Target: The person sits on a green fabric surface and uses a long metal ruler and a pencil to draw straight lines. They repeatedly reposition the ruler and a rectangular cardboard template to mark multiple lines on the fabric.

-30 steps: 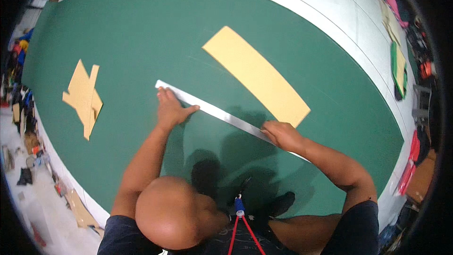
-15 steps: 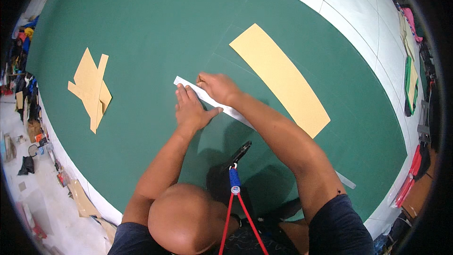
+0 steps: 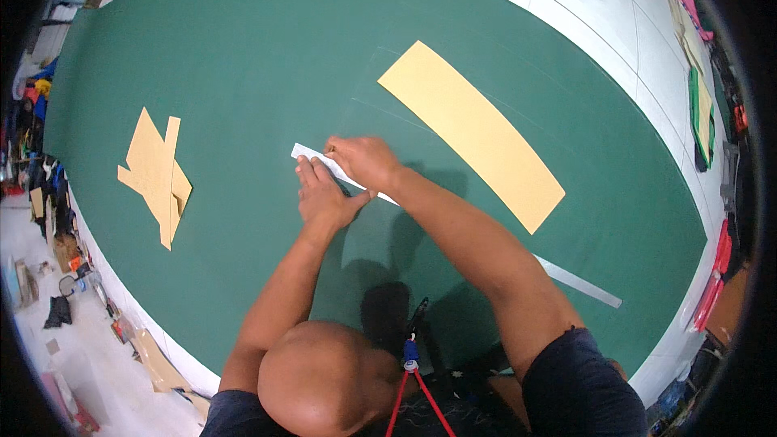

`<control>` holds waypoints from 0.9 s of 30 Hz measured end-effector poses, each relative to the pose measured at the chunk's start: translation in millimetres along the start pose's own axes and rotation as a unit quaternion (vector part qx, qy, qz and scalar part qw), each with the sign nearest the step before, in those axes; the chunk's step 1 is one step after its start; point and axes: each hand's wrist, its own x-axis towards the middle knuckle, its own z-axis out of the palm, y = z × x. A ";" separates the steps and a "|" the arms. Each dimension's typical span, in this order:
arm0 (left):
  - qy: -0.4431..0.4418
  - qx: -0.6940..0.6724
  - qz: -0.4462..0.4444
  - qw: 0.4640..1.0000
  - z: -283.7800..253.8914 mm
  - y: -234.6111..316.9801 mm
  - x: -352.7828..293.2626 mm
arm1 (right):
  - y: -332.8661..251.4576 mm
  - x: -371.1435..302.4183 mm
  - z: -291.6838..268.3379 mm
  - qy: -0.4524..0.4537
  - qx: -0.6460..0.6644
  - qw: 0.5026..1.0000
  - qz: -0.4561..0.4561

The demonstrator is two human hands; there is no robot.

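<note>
A long pale straight ruler point(image 3: 579, 280) lies diagonally across the green tabletop, its middle hidden under my right forearm. My left hand point(image 3: 325, 198) presses down near the ruler's far-left end, fingers stretched out and thumb spread along the near side. Just beyond it, my right hand point(image 3: 362, 162) is closed, knuckles up, at the ruler's far edge. Something small seems pinched in its fingertips, too hidden to name. A long, slightly curved yellow card panel point(image 3: 473, 137) rests to the right of my hands, apart from them.
Overlapping yellow card pieces point(image 3: 158, 170) lie on the left of the green tabletop point(image 3: 267, 40). Thin pale lines show near the panel. A red cord point(image 3: 433, 405) with a black clip hangs in front of me. Pale tiled floor point(image 3: 599, 8) and assorted clutter surround the table.
The whole view has shifted slightly. My right hand stays closed at the ruler's far edge, and my left hand still presses on it. More of the ruler's near-right end shows beyond my right arm.
</note>
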 end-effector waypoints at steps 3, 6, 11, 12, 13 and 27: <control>0.013 -0.004 0.003 1.000 6.4 -4.7 1.8 | 8.3 -17.4 -12.9 -0.028 -0.047 0.998 -0.033; 0.027 -0.018 0.011 0.999 9.4 -4.9 1.9 | 15.7 -86.1 -56.4 -0.040 -0.034 0.998 -0.038; 0.031 0.036 0.020 0.999 28.5 -19.0 15.3 | 39.8 -243.6 -144.4 -0.146 -0.084 0.982 0.088; 0.044 0.039 0.019 0.998 30.6 -36.9 19.4 | 43.9 -274.3 -155.5 -0.137 -0.076 0.979 0.132; 0.051 0.036 0.031 0.998 40.6 -38.6 23.7 | 48.1 -314.1 -171.5 -0.122 -0.075 0.972 0.189; 0.002 -0.009 0.099 0.995 53.9 -45.6 70.6 | 130.0 -749.9 -265.2 0.303 -0.208 0.720 0.588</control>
